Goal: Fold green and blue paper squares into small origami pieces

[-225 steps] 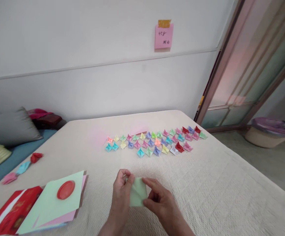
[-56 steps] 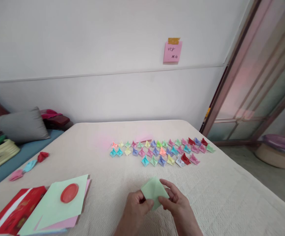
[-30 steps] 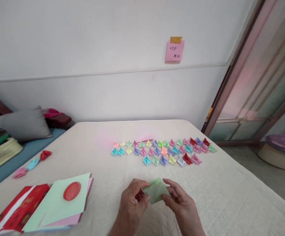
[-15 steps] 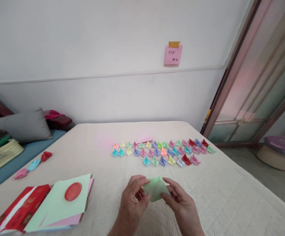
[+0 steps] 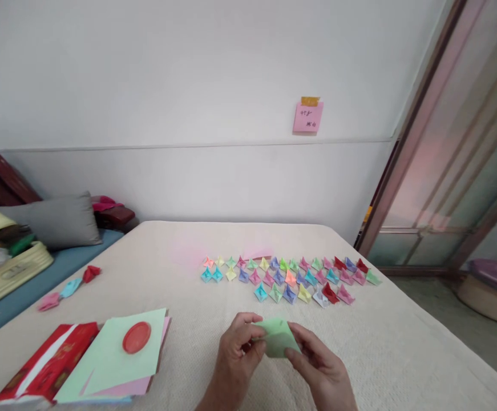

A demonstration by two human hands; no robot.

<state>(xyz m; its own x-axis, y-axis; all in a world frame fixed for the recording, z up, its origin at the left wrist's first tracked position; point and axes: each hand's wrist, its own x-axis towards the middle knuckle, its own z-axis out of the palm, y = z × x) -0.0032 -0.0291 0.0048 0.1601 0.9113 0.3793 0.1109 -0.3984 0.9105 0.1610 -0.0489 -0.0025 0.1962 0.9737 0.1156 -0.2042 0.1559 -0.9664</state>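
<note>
A small folded piece of light green paper [image 5: 277, 338] is held up over the near middle of the cloth-covered table [image 5: 180, 337]. My left hand [image 5: 238, 354] pinches its left edge between thumb and fingers. The right edge is gripped by my right hand [image 5: 320, 362], thumb in front and fingers partly behind the paper. Beyond both hands, several small folded paper pieces in many colours [image 5: 290, 277] stand in three rows.
At the left lie a stack of coloured paper sheets [image 5: 115, 354] with a red round lid [image 5: 136, 337] on it, a red packet [image 5: 51, 362] and folded red, blue and pink pieces [image 5: 71, 287]. A pink note [image 5: 308, 117] is taped to the wall.
The view has tilted up and turned slightly left, so the table things appear lower and further right. Both hands still hold the green paper, which is tilted a little differently.
</note>
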